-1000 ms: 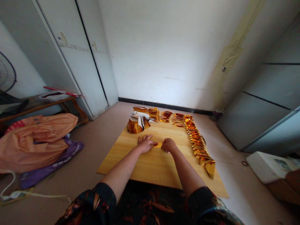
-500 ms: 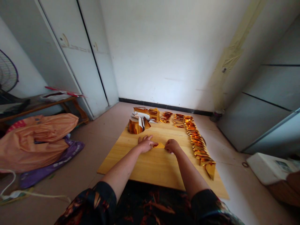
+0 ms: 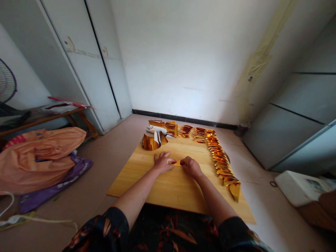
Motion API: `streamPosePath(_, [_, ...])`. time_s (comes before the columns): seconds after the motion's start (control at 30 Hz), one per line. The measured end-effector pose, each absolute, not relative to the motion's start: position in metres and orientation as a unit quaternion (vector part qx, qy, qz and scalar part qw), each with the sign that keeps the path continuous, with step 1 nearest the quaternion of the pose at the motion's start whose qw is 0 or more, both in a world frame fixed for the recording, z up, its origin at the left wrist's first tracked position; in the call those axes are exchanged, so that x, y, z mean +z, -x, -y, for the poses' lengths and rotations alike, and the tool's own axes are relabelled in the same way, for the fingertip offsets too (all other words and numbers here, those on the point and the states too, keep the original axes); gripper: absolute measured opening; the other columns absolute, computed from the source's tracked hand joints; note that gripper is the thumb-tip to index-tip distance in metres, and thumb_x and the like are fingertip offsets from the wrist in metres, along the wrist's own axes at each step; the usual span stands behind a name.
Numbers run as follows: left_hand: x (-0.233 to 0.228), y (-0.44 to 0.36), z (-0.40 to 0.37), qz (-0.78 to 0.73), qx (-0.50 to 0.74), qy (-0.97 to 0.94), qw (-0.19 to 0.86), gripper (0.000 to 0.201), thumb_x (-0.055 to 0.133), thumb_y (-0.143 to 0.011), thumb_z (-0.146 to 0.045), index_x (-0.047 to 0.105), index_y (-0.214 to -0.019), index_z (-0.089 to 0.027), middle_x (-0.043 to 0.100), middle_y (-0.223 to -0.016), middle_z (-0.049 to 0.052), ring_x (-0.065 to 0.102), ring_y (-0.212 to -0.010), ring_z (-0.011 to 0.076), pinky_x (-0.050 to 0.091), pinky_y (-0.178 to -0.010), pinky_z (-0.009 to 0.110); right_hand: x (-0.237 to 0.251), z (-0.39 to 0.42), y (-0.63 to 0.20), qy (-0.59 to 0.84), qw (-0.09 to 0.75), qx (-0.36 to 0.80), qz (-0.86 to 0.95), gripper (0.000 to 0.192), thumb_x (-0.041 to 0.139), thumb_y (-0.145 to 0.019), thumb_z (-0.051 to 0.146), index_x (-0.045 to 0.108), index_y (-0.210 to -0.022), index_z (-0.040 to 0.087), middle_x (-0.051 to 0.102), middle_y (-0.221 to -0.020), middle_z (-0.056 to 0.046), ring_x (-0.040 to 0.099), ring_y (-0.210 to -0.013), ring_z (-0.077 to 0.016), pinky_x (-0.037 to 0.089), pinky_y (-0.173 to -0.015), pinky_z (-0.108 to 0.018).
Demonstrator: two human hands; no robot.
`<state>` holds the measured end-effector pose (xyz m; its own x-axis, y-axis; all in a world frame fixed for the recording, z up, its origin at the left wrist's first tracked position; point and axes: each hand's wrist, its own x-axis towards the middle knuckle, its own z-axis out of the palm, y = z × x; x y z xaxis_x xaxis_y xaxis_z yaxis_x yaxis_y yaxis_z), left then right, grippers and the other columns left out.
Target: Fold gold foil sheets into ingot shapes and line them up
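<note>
A small folded piece of gold foil paper lies on the wooden board between my hands. My left hand has its thumb and a finger closed on the left end of the paper, the other fingers resting on the board. At the right end, my right hand grips the paper with bent fingers. Its fingertips are partly hidden.
The wooden board bears a long row of folded gold foil pieces at right, shorter rows at the back, and a foil stack at back left. Bags lie on the floor at left; a white box stands at right.
My right hand has moved left onto the right end of the foil paper, and less of the paper shows between my hands. The left hand has stayed nearly in place.
</note>
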<state>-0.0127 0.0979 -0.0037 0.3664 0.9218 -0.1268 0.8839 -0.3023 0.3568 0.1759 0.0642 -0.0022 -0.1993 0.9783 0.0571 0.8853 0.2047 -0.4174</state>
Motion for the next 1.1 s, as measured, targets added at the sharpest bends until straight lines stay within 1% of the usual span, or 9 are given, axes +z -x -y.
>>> streamPosePath(0.2, [-0.009, 0.012, -0.096, -0.559, 0.076, -0.809, 0.165, 0.027, 0.053, -0.081, -0.042, 0.064, -0.105, -0.046, 0.039, -0.144, -0.006, 0.027, -0.133, 0.0295, 0.01, -0.106, 0.062, -0.002, -0.065, -0.17, 0.624, 0.108, 0.108, 0.767, 0.024, 0.046, -0.088, 0.022, 0.069, -0.092, 0.022, 0.064, -0.097, -0.003, 0.061, -0.084, -0.0116, 0.039, -0.069, -0.017])
streamPosePath(0.3, [-0.012, 0.012, -0.095, -0.552, 0.086, -0.816, 0.147, 0.027, 0.05, -0.083, -0.039, 0.064, -0.107, -0.045, 0.042, -0.142, -0.007, 0.029, -0.132, 0.0284, 0.013, -0.106, 0.06, -0.005, -0.066, -0.167, 0.631, 0.089, 0.08, 0.766, 0.024, 0.045, -0.089, 0.026, 0.069, -0.093, 0.024, 0.064, -0.097, -0.003, 0.061, -0.081, -0.0119, 0.038, -0.065, -0.018])
streamPosePath(0.4, [-0.016, 0.012, -0.093, -0.535, 0.108, -0.829, 0.121, 0.027, 0.047, -0.087, -0.035, 0.064, -0.107, -0.043, 0.048, -0.138, -0.007, 0.031, -0.131, 0.0264, 0.016, -0.106, 0.058, -0.005, -0.066, -0.164, 0.636, 0.077, 0.066, 0.765, 0.024, 0.045, -0.089, 0.028, 0.067, -0.096, 0.024, 0.064, -0.098, -0.003, 0.062, -0.082, -0.0122, 0.038, -0.065, -0.018])
streamPosePath(0.5, [-0.018, 0.011, -0.091, -0.506, 0.14, -0.845, 0.097, 0.029, 0.044, -0.089, -0.03, 0.065, -0.107, -0.038, 0.055, -0.131, -0.005, 0.037, -0.127, 0.0229, 0.021, -0.106, 0.051, -0.002, -0.064, -0.162, 0.641, 0.071, 0.06, 0.762, 0.024, 0.044, -0.09, 0.028, 0.067, -0.097, 0.024, 0.064, -0.099, -0.004, 0.062, -0.083, -0.0127, 0.039, -0.067, -0.019])
streamPosePath(0.6, [-0.018, 0.011, -0.089, -0.482, 0.165, -0.856, 0.084, 0.03, 0.042, -0.09, -0.024, 0.066, -0.106, -0.032, 0.061, -0.123, -0.001, 0.045, -0.119, 0.0198, 0.031, -0.102, 0.041, 0.001, -0.063, -0.157, 0.644, 0.07, 0.049, 0.76, 0.024, 0.043, -0.091, 0.027, 0.066, -0.097, 0.022, 0.065, -0.097, -0.005, 0.062, -0.084, -0.0137, 0.04, -0.069, -0.019])
streamPosePath(0.67, [-0.016, 0.01, -0.088, -0.478, 0.169, -0.858, 0.081, 0.03, 0.042, -0.09, -0.023, 0.066, -0.106, -0.029, 0.062, -0.12, 0.001, 0.048, -0.115, 0.0196, 0.036, -0.097, 0.037, 0.001, -0.062, -0.153, 0.645, 0.066, 0.038, 0.761, 0.024, 0.043, -0.09, 0.027, 0.066, -0.096, 0.021, 0.065, -0.096, -0.006, 0.062, -0.082, -0.0144, 0.04, -0.068, -0.02])
streamPosePath(0.73, [-0.014, 0.01, -0.087, -0.48, 0.166, -0.858, 0.078, 0.029, 0.042, -0.09, -0.023, 0.066, -0.106, -0.027, 0.063, -0.119, 0.002, 0.05, -0.112, 0.0202, 0.038, -0.093, 0.036, -0.001, -0.062, -0.149, 0.64, 0.059, 0.024, 0.766, 0.024, 0.042, -0.091, 0.027, 0.065, -0.095, 0.02, 0.065, -0.094, -0.007, 0.063, -0.08, -0.0149, 0.04, -0.065, -0.02])
streamPosePath(0.93, [-0.012, 0.009, -0.088, -0.475, 0.169, -0.861, 0.061, 0.026, 0.042, -0.091, -0.024, 0.068, -0.097, -0.023, 0.065, -0.109, 0.005, 0.053, -0.102, 0.0212, 0.041, -0.087, 0.035, -0.01, -0.064, -0.146, 0.613, 0.041, -0.014, 0.789, 0.027, 0.038, -0.091, 0.022, 0.064, -0.096, 0.017, 0.064, -0.091, -0.01, 0.062, -0.077, -0.0155, 0.038, -0.061, -0.021])
streamPosePath(1.1, [-0.019, 0.005, -0.09, -0.471, 0.215, -0.852, 0.08, 0.023, 0.045, -0.09, -0.021, 0.067, -0.092, -0.02, 0.066, -0.097, 0.005, 0.054, -0.096, 0.0194, 0.043, -0.087, 0.032, -0.017, -0.064, -0.145, 0.62, 0.069, -0.024, 0.781, 0.025, 0.038, -0.093, 0.021, 0.062, -0.092, 0.016, 0.064, -0.088, -0.009, 0.061, -0.074, -0.0146, 0.035, -0.058, -0.021])
